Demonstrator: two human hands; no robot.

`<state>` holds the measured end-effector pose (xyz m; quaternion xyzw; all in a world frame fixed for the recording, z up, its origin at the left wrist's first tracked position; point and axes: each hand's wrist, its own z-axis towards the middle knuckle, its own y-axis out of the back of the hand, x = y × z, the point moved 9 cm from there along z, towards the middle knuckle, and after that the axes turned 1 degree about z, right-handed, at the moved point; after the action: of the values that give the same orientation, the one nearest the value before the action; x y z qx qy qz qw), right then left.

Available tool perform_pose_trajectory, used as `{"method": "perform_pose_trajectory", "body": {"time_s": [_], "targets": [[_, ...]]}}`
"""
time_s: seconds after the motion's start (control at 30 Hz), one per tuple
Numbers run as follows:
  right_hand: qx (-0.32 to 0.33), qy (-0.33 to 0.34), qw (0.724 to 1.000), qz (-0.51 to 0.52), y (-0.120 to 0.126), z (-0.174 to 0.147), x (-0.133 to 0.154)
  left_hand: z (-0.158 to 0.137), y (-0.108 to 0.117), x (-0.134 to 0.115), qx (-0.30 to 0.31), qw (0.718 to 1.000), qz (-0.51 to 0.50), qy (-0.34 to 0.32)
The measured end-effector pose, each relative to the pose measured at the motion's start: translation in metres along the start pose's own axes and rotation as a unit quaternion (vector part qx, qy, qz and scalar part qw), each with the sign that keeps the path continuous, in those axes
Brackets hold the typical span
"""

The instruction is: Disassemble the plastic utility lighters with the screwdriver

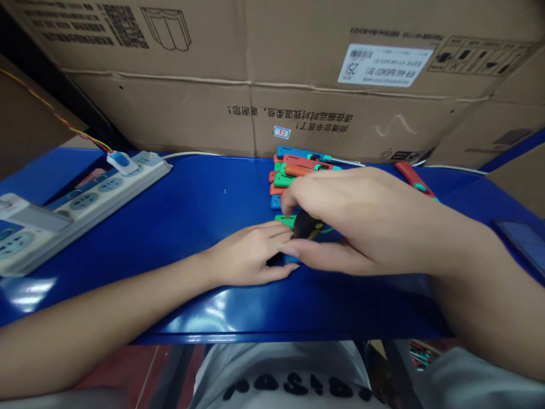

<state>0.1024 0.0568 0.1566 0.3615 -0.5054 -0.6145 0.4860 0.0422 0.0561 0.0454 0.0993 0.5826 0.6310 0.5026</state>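
My right hand [353,221] is closed around the black-and-yellow handle of a screwdriver [308,226]; its tip is hidden. Close beside it, my left hand [253,254] rests low on the table, its thumb and fingers around a blue lighter [291,259] that shows only in part. A green lighter [284,218] lies just beyond the left fingertips. Behind the hands, several long-nosed lighters in red, orange, green and blue are lined up, with a blue lighter [298,152] farthest back. My right hand covers much of this row.
A white power strip [140,170] with plugs runs along the left of the blue table [213,199]. Large cardboard boxes [191,113] stand along the back. To the right lie a red lighter [413,177] and a dark phone-like slab [523,244].
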Motion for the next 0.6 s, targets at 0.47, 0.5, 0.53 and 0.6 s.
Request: {"method": "perform_pose_trajectory", "body": {"time_s": [0.47, 0.5, 0.53, 0.6], "targets": [[-0.024, 0.03, 0.999, -0.019, 0.0042, 0.0011, 0.0058, -0.0001, -0.0004, -0.0007, -0.006, 1.0, -0.019, -0.016], [-0.024, 0.031, 0.999, -0.023, 0.0045, 0.001, 0.0062, -0.0001, -0.0002, -0.0003, -0.008, 1.0, -0.018, -0.014], [-0.02, 0.026, 0.999, -0.03, 0.0039, 0.0009, 0.0056, -0.0002, -0.0002, -0.0002, -0.009, 1.0, -0.016, -0.014], [-0.006, 0.023, 0.999, -0.041, 0.0019, 0.0009, 0.0049, -0.0005, -0.0006, -0.0002, -0.009, 1.0, -0.015, -0.014]]}}
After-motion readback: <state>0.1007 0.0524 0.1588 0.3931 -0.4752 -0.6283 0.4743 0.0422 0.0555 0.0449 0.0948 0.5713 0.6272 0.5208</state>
